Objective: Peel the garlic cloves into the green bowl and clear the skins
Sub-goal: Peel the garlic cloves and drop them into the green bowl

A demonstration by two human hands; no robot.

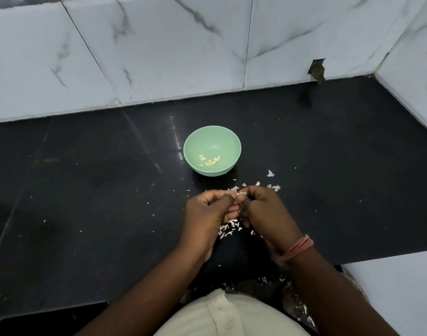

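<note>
A green bowl (212,139) stands on the black counter with several peeled garlic cloves (210,161) lying in its bottom. Just in front of the bowl my left hand (205,214) and my right hand (268,212) meet above the counter. Both pinch one small garlic clove (313,194) between their fingertips; most of it is hidden by the fingers. White garlic skins (228,227) lie scattered under and around my hands, with more skins (274,186) to the right of the bowl.
The black counter (86,190) runs to a marble-tiled wall (159,57) at the back and right. A hole with a pipe stub (317,70) is in the wall at the right. Skin flakes also lie at the counter's front edge (268,281).
</note>
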